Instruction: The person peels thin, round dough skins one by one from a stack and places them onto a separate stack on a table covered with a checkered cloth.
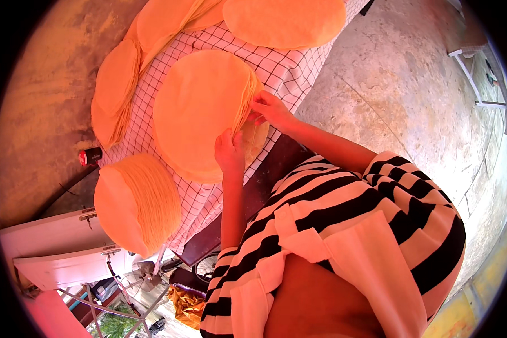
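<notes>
A stack of large, thin, round sheets (200, 107), resembling flat wafers, lies on a checked cloth (200, 205) in front of me. Several upper sheets are lifted and fanned along their right edge. My left hand (230, 153) pinches that edge low down, fingers closed on the sheets. Higher up the same edge, my right hand (273, 111) has its thumb and fingers closed on the sheet rims; its fingertips are partly hidden. Under the lifted edge, a lower part of the stack shows.
A tall, tilted stack of similar sheets (138, 205) stands at the table's near left. More piles (115, 90) overlap along the far left, and another pile (287, 19) lies at the far end. A red and black can-like object (90, 156) sits beyond the cloth's left edge.
</notes>
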`<state>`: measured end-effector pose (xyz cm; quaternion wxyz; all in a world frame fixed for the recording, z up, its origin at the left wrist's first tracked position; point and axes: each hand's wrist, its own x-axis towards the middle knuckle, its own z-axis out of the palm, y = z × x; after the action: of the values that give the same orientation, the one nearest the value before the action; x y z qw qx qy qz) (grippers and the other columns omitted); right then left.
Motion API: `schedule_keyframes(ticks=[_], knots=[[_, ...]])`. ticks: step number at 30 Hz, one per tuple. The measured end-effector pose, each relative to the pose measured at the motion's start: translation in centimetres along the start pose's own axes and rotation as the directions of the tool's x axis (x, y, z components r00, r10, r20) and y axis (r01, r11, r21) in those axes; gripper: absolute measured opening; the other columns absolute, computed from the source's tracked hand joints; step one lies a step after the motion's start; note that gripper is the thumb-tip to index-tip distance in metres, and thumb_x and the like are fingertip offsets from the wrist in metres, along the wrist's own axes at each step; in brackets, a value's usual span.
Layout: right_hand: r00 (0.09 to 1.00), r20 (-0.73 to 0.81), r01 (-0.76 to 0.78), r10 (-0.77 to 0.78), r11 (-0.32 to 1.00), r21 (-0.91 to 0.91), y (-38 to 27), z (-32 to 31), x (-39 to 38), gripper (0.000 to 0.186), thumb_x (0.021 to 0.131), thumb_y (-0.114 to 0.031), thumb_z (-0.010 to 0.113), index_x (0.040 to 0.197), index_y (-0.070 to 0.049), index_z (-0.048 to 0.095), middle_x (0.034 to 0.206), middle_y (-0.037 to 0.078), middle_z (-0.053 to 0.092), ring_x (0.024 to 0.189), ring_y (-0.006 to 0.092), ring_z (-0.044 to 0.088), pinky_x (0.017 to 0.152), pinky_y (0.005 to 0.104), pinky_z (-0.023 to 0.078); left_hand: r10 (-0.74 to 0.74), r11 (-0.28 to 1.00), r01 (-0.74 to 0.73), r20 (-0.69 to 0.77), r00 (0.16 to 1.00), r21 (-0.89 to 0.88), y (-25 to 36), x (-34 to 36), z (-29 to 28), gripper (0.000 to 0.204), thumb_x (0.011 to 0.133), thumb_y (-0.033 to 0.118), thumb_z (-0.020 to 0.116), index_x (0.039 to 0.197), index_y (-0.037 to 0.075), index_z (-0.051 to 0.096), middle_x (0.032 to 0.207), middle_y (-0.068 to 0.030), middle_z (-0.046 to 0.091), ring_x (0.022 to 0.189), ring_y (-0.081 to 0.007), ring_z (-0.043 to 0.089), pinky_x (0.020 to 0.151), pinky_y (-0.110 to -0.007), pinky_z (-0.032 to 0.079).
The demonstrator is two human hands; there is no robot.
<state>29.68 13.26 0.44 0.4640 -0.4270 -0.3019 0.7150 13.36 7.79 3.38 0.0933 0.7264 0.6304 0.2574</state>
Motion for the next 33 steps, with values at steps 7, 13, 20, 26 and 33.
schedule_keyframes(ticks=[7, 13, 20, 26, 33], knots=[[0.999, 0.041, -0.007, 0.003, 0.996, 0.094, 0.9, -0.1, -0.1, 0.020, 0.086, -0.017, 0.053, 0.094, -0.002, 0.044, 0.089, 0.009, 0.054, 0.072, 0.0179, 0.063, 0.055, 0.0270, 0.051, -0.152, 0.961, 0.156, 0.033, 0.988, -0.226, -2.0, 0.9, 0.0, 0.015, 0.083, 0.014, 0.058, 0.084, -0.001, 0.055, 0.061, -0.0029, 0.044, 0.057, -0.0079, 0.039, 0.051, -0.024, 0.036], [0.991, -0.056, -0.121, 0.119, 0.992, -0.032, -0.6, 1.7, 0.2, 0.026, 0.082, -0.017, 0.060, 0.089, 0.000, 0.043, 0.086, 0.010, 0.055, 0.071, 0.0173, 0.063, 0.054, 0.0271, 0.051, -0.185, 0.949, 0.194, 0.058, 0.981, -0.249, -2.2, 1.4, -0.3, 0.017, 0.084, 0.015, 0.057, 0.081, -0.001, 0.052, 0.060, -0.0023, 0.042, 0.057, -0.0076, 0.037, 0.050, -0.024, 0.035], [0.991, 0.013, -0.131, 0.133, 0.985, -0.108, 0.4, 1.6, 0.7, 0.027, 0.080, -0.017, 0.062, 0.091, 0.001, 0.045, 0.084, 0.009, 0.056, 0.069, 0.0169, 0.062, 0.055, 0.0269, 0.052, -0.238, 0.917, 0.255, 0.092, 0.967, -0.307, -1.8, 1.6, -0.5, 0.020, 0.085, 0.018, 0.055, 0.077, 0.000, 0.051, 0.059, -0.0022, 0.040, 0.057, -0.0071, 0.036, 0.050, -0.024, 0.035], [0.986, 0.038, -0.155, 0.163, 0.973, -0.170, 0.0, 2.0, 0.8, 0.019, 0.079, -0.008, 0.058, 0.091, 0.001, 0.045, 0.084, 0.010, 0.056, 0.070, 0.0176, 0.062, 0.057, 0.0273, 0.053, -0.203, 0.946, 0.204, 0.029, 0.979, -0.251, -1.7, 1.2, -0.4, 0.020, 0.085, 0.018, 0.055, 0.078, 0.000, 0.053, 0.060, -0.0004, 0.044, 0.057, -0.0064, 0.038, 0.051, -0.023, 0.036], [0.989, -0.032, -0.140, 0.141, 0.990, 0.034, 1.3, 1.1, 0.3, 0.018, 0.075, -0.012, 0.062, 0.083, 0.000, 0.051, 0.075, 0.009, 0.058, 0.062, 0.0147, 0.061, 0.054, 0.0253, 0.051, -0.286, 0.901, 0.293, 0.069, 0.956, -0.319, -1.9, 1.3, -0.7, 0.019, 0.085, 0.017, 0.056, 0.081, -0.001, 0.054, 0.062, 0.0002, 0.048, 0.057, -0.0055, 0.039, 0.052, -0.023, 0.037]])
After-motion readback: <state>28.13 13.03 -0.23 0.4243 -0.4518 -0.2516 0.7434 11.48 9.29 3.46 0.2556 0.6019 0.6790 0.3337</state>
